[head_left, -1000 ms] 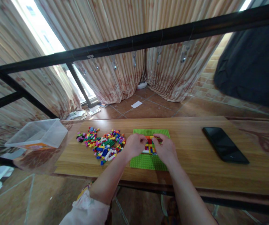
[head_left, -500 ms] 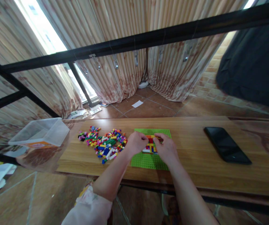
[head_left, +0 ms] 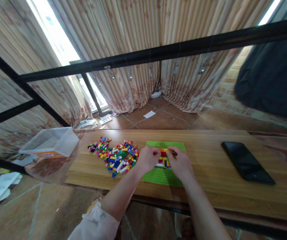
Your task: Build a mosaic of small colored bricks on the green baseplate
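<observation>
A green studded baseplate (head_left: 162, 178) lies on the wooden table, with a build of toy bricks (head_left: 163, 160) in red, yellow, blue, white and orange on it. My left hand (head_left: 148, 158) is over the build's left side, thumb and fingertips pinched together; whatever is between them is too small to make out. At the right side, my right hand (head_left: 181, 162) bends its thumb and fingers over the upper part of the build, near its orange row. Its fingertips are closed, and what they grip is hidden. Both hands cover parts of the build.
Loose toy bricks (head_left: 120, 156) in many colours are heaped left of the baseplate. A clear plastic bin (head_left: 51, 141) stands at the table's left end. To the right lies a black smartphone (head_left: 248, 163). A black metal rail (head_left: 143, 59) crosses in front of the curtains (head_left: 123, 30).
The whole scene has shifted slightly down and right as the camera moved. Both hands stay at the build in nearly the same pose.
</observation>
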{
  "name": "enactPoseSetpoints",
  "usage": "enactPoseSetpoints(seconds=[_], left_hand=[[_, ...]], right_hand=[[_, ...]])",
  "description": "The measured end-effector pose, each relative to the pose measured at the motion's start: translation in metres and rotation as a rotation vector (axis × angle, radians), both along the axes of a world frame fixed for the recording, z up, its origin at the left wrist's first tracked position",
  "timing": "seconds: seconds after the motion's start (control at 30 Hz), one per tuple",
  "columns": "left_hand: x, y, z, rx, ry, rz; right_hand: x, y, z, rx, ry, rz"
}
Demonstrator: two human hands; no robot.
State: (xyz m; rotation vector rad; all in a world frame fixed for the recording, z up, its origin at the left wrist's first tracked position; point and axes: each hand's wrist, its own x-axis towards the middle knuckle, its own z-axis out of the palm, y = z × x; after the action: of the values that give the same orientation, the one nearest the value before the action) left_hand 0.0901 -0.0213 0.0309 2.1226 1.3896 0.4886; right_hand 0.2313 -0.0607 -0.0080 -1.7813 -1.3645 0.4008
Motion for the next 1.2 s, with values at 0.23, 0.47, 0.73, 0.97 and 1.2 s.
enactPoseSetpoints(seconds=[0.23, 0.47, 0.73, 0.97, 1.2], left_hand=[[-0.055, -0.008, 0.006, 0.059, -0.263, 0.207], [-0.114, -0.022, -0.018, 0.17, -0.227, 0.291], [-0.103, -0.037, -0.028, 0.311, -0.007, 0.206], [-0.068, -0.01, -0.02, 0.415, 0.227, 0.046], [-0.06, 0.006, -0.027, 0.388, 0.366, -0.004]], right_hand=[[0.002, 0.0, 0.0, -0.052, 0.022, 0.007], [0.004, 0.0, -0.001, -0.079, 0.004, 0.0], [0.007, -0.001, -0.003, -0.072, -0.036, -0.007], [0.006, -0.001, -0.003, -0.086, -0.041, 0.003], [0.006, -0.002, 0.001, -0.083, -0.018, 0.023]])
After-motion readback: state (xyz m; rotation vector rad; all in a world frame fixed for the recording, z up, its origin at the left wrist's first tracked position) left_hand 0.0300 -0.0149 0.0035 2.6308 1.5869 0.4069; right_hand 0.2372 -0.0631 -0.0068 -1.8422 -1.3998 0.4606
